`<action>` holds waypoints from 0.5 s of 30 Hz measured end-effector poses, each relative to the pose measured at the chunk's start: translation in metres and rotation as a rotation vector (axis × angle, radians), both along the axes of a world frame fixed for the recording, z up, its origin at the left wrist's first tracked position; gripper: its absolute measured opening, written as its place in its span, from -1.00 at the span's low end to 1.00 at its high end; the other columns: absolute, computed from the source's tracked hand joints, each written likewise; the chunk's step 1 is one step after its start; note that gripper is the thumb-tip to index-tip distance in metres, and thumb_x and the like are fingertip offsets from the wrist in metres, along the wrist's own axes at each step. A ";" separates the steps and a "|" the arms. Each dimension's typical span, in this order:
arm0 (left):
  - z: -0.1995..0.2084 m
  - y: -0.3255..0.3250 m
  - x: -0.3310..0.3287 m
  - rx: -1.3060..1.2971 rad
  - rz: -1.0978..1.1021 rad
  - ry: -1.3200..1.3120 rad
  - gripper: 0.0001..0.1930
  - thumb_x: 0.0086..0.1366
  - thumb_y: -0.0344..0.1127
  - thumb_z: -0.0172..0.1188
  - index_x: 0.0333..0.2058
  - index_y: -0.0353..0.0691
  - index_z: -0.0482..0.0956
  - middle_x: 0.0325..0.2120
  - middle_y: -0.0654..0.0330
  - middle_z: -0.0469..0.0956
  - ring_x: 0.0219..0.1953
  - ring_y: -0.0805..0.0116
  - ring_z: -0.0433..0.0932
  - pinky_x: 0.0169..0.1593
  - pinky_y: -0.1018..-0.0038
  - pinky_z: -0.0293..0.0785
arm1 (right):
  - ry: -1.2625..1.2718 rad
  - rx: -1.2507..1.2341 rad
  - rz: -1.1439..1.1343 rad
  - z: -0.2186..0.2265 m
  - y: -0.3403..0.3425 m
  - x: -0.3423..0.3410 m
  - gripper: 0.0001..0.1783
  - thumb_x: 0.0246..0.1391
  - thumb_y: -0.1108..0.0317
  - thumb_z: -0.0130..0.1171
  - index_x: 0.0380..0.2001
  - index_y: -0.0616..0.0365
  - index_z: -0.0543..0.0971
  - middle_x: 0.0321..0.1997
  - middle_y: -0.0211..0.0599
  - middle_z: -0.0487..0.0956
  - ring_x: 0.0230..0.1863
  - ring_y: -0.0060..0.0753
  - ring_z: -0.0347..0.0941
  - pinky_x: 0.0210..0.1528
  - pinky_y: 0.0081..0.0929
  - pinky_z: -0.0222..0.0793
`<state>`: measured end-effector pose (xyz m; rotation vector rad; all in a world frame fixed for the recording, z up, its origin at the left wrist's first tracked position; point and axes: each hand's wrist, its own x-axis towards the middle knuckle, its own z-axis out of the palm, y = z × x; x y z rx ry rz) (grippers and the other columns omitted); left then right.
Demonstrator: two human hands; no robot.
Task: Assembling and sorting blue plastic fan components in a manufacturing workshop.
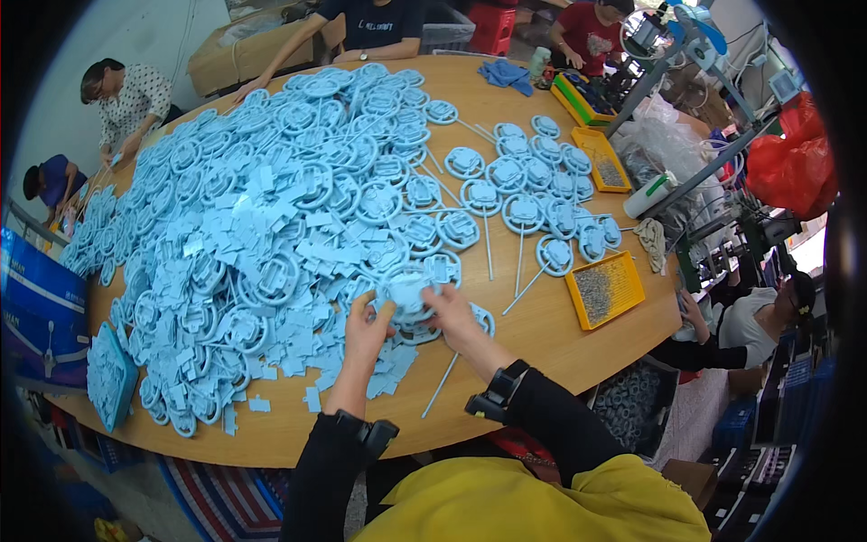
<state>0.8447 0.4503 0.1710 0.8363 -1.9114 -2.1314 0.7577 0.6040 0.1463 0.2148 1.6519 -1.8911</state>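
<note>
Between my two hands, at the near edge of a large pile, is a light-blue round plastic part (pixel 406 294). My left hand (pixel 366 332) grips its left side, thumb and fingers bent around the edge. From the right, my right hand (pixel 456 318) closes its fingers on the other side. Similar ring-shaped light-blue parts (pixel 379 200) lie around and beneath it, some with thin rods. Left of my hands, small flat light-blue plates (pixel 257 217) are heaped on the rings. A thin rod (pixel 439 384) sticks out toward me below my right hand.
More ringed parts with rods (pixel 524 212) lie on the wooden table (pixel 542 348)'s right side. Yellow trays of small metal pieces (pixel 607 291) sit near its right edge, with a light-blue tray (pixel 113 375) at the left edge. Several people work around, near a metal machine frame (pixel 686 81).
</note>
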 end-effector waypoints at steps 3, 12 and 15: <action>-0.007 -0.003 0.009 0.012 0.033 -0.068 -0.52 0.17 -0.32 0.25 0.05 -0.30 0.36 -0.27 0.19 0.51 -0.43 0.52 0.48 -0.36 0.54 0.43 | 0.124 -0.442 -0.395 -0.012 0.063 -0.084 -0.63 0.09 0.17 0.21 -0.18 0.21 0.43 -0.25 -0.27 0.54 -0.25 -0.46 0.47 -0.26 -0.45 0.49; -0.033 -0.051 0.068 -0.419 0.122 -0.102 -0.67 0.15 -0.39 0.21 -0.08 -0.27 0.49 -0.26 0.18 0.49 -0.41 0.47 0.48 -0.37 0.54 0.41 | 1.074 0.685 0.134 -0.007 0.053 -0.132 -0.38 -0.08 0.17 0.33 0.04 0.23 0.43 0.02 -0.07 0.47 0.05 -0.04 0.41 0.07 -0.29 0.34; -0.018 -0.039 0.062 -0.776 0.036 -0.008 -0.68 0.10 -0.41 0.22 -0.12 -0.25 0.51 -0.23 0.12 0.50 -0.29 0.27 0.48 -0.27 0.42 0.41 | 1.116 0.787 0.282 -0.036 0.047 -0.160 -0.14 -0.14 -0.04 0.31 0.20 0.11 0.29 0.28 0.04 0.20 0.29 0.15 0.08 0.25 -0.05 0.06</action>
